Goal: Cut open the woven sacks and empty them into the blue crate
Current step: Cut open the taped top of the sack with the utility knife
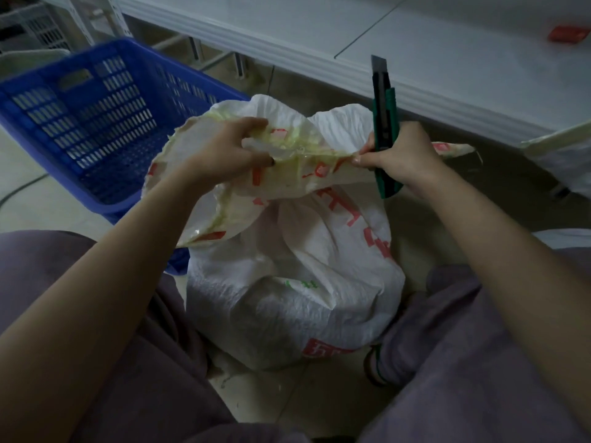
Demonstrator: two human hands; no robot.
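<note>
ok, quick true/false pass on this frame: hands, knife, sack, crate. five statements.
1. The right hand holds a green utility knife with its blade pointing up. True.
2. The left hand is empty and off the sack. False: it grips the folded top of the woven sack.
3. The blue crate stands on the person's right. False: it stands to the left of the sack.
4. The sack stands on the floor between the person's knees. True.
5. A red item lies on the white table. True.
</note>
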